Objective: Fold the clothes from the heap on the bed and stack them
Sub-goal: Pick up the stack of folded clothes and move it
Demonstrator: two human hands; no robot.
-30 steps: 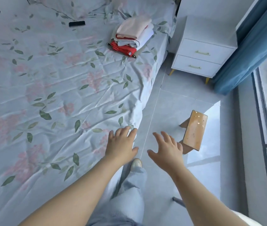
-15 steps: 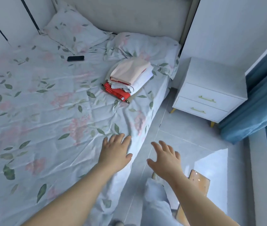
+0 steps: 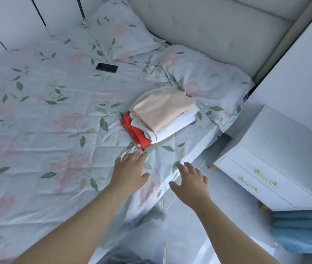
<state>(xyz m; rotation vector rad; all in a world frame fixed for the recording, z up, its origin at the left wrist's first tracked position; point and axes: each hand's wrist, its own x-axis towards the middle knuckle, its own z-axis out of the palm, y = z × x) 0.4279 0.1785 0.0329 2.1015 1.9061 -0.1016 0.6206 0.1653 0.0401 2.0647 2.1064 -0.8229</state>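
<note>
Head view: the stack of clothes [image 3: 160, 117] sits far right on the bed [image 3: 37, 130].
Hands: left hand [image 3: 130, 172] and right hand [image 3: 191, 182] are closer to it now, fingers spread, holding nothing.
Heap: none seen; folding looks done.

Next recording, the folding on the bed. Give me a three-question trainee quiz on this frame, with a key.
1. True or false: the left hand and the right hand each hold a garment.
2. The top piece of the stack is: A red, B pale pink, C blue.
3. Fill in: the dark flat thing lying on the bed is a ____.
Key: 1 false, both hands are open and empty; 2 B; 3 phone.
</note>
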